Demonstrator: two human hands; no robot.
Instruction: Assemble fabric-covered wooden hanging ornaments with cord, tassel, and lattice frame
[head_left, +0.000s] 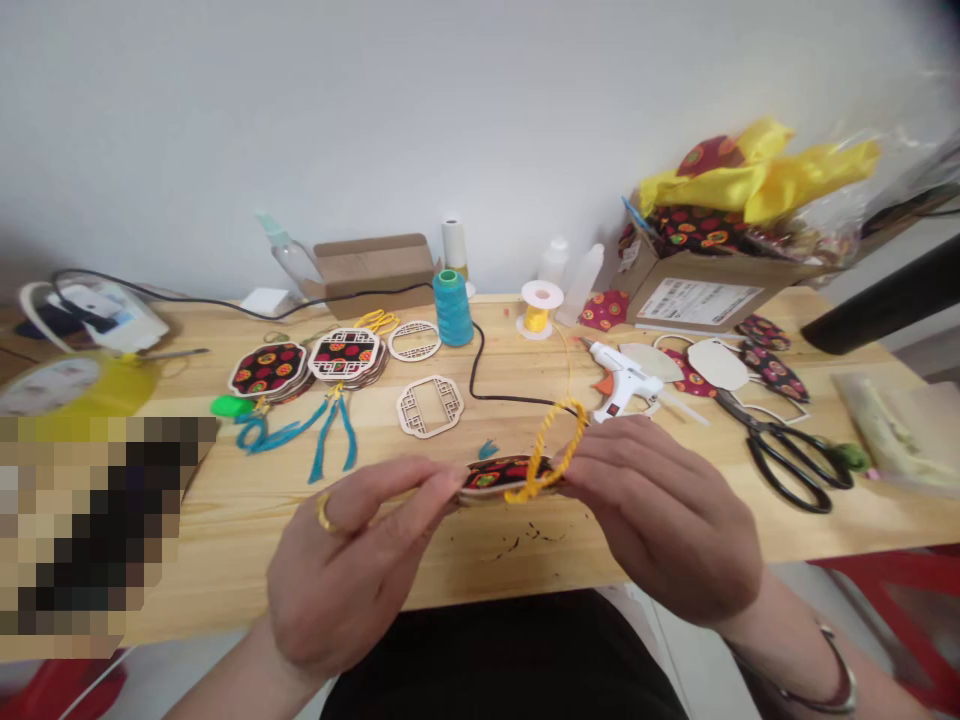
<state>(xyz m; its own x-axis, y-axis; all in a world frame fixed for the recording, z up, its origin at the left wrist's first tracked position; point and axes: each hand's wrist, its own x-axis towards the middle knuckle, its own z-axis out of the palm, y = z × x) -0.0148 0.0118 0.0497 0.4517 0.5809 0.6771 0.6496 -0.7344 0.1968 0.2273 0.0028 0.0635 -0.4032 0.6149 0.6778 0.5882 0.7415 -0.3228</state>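
Note:
Between my two hands, above the front of the table, is a thin fabric-covered piece (495, 474) with a dark floral pattern and a pale edge, seen nearly edge-on. My left hand (360, 550) pinches its left end between thumb and fingers. At its right end, my right hand (667, 510) grips it with the fingers pressed together; the fingertips are partly hidden. A loop of twisted yellow cord (559, 440) stands up from the piece beside my right fingers. Behind it lies a small teal scrap (487, 449).
Wooden table (247, 540) holds stacked floral pieces (268, 372) with teal tassels, lattice frames (429, 406), a teal thread cone (453, 310), a yellow cord spool (536, 318), a white glue gun (630, 378) and black scissors (795, 460). A fabric-filled box (694, 290) stands back right.

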